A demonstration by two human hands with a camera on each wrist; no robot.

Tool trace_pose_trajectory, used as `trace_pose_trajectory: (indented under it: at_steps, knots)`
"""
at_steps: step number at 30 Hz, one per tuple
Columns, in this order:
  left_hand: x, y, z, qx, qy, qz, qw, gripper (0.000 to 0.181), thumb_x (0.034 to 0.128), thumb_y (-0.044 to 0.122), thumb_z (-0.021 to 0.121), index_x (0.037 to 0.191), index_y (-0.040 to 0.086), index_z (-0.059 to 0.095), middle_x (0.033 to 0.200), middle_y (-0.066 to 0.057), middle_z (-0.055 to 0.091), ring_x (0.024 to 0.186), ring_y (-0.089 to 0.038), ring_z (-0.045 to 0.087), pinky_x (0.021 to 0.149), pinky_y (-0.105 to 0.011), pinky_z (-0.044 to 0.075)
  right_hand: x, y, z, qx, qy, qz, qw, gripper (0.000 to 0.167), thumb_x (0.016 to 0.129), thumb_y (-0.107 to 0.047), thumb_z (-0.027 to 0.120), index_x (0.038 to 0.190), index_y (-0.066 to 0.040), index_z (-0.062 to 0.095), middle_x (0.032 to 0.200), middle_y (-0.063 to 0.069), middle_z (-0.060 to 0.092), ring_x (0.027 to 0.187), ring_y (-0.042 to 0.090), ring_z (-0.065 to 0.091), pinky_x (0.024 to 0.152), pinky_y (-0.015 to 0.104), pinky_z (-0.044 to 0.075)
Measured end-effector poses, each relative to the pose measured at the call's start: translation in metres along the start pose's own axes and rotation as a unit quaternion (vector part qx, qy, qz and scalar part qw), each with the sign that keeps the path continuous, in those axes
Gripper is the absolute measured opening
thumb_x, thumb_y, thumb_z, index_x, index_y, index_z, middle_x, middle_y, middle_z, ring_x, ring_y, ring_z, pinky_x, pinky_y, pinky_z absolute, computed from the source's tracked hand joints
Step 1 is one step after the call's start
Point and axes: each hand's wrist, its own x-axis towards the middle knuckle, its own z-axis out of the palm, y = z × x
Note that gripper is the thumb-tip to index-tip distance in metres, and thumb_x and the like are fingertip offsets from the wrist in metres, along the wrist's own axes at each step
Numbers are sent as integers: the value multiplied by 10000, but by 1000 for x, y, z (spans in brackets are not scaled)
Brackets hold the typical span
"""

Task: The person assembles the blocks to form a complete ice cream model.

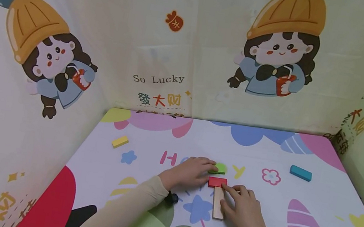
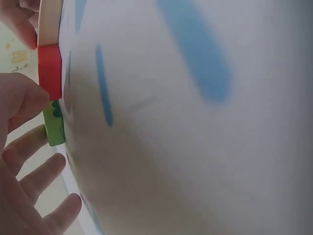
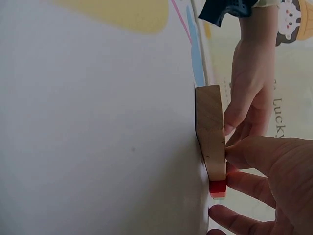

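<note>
A plain wooden block [image 1: 218, 203] lies lengthwise on the table, its far end against a red block [image 1: 217, 182] set crosswise. Just beyond the red one is a green block [image 1: 218, 169], with a darker green print showing in the left wrist view. My left hand [image 1: 193, 171] pinches the green block [image 2: 55, 125] between thumb and index finger, the thumb beside its join with the red block [image 2: 50, 72]. My right hand [image 1: 245, 207] touches the red block's right end with its index finger, while its thumb rests along the wooden block's side [image 3: 211, 132].
A yellow block [image 1: 120, 142] lies at the far left of the table and a blue block [image 1: 300, 172] at the far right. The printed tabletop [image 1: 269, 151] is bordered by cloth walls at the back and both sides.
</note>
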Motion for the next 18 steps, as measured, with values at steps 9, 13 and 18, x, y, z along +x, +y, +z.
trace_pose_trajectory:
  at_steps: [9, 13, 18]
  knots:
    - [-7, 9, 2, -4, 23, 243, 9997, 456, 1033, 225, 542, 1488, 255, 553, 1583, 56, 486, 1492, -159, 410, 1196, -416, 381, -1, -1, -1, 36, 201, -110, 9997, 462, 871, -285, 801, 1314, -184, 717, 1142, 136, 645, 1027, 379, 591, 780, 600, 517]
    - [-11, 10, 5, -29, 93, 259, 9996, 460, 1034, 277, 556, 1494, 249, 546, 1615, 38, 450, 1506, -165, 394, 1191, -409, 389, 0, -2, -2, 43, 184, -144, 9997, 463, 870, -286, 802, 1313, -181, 716, 1141, 139, 650, 1016, 372, 595, 776, 596, 517]
    - [-17, 9, 6, -181, 229, 312, 9991, 471, 1010, 330, 642, 1462, 225, 565, 1580, -20, 476, 1463, -175, 438, 1179, -356, 403, 2, 0, -7, 184, 55, -199, 9996, 495, 865, -299, 819, 1322, -153, 696, 1207, 153, 642, 1041, 382, 608, 821, 611, 530]
